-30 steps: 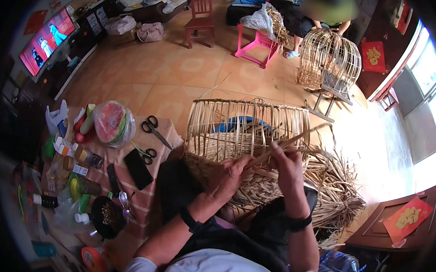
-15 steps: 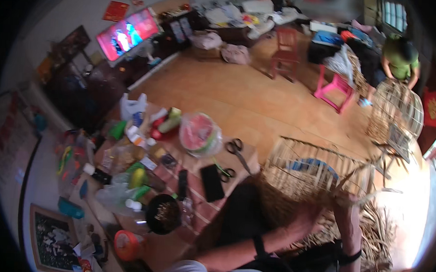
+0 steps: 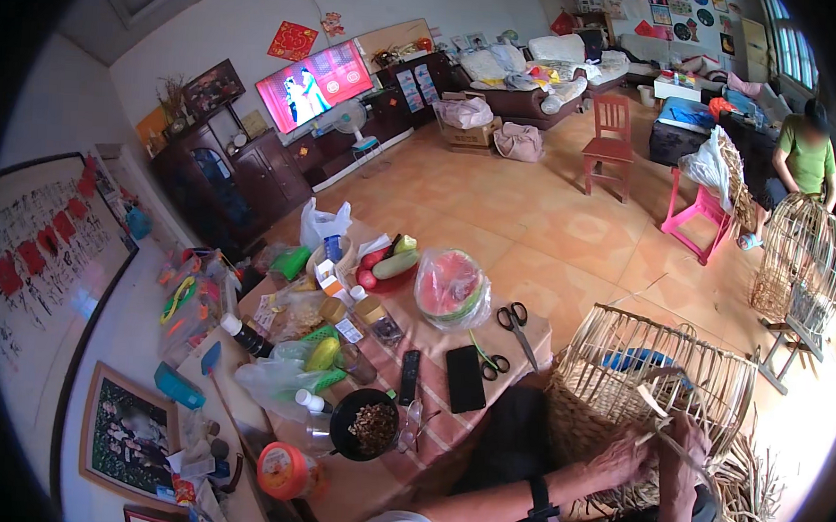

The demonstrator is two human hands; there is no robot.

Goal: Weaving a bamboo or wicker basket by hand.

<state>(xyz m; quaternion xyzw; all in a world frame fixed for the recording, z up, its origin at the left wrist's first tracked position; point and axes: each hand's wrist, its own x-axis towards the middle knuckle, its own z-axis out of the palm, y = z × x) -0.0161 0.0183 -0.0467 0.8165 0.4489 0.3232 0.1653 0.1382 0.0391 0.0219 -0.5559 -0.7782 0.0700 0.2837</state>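
Note:
A partly woven basket (image 3: 576, 402) lies in front of me at the lower right, with bare upright stakes above a band of tan weaving. My right hand (image 3: 682, 450) is closed around a pale dried plant strip (image 3: 654, 403), which loops up by the stakes. My left hand (image 3: 620, 458), somewhat blurred, is beside it against the basket's near side, its fingertips closed at the same strip. Something blue (image 3: 644, 360) shows inside the basket through the stakes. A heap of loose dried strips (image 3: 741, 495) lies below and right of my hands.
Left of the basket, a table (image 3: 527, 347) holds scissors (image 3: 518, 332), a black phone (image 3: 466, 379), a remote, a bowl (image 3: 364, 424), glasses and wrapped watermelon (image 3: 450, 286). A person in green (image 3: 806, 158) sits at the far right behind another basket (image 3: 801, 257). A pink stool (image 3: 699, 219) and wooden chair (image 3: 608, 143) stand beyond.
My view has shifted, so the room sits lower and further right. My hands remain together at the basket, and the strip's loose end, which stuck out rightward, now loops above them.

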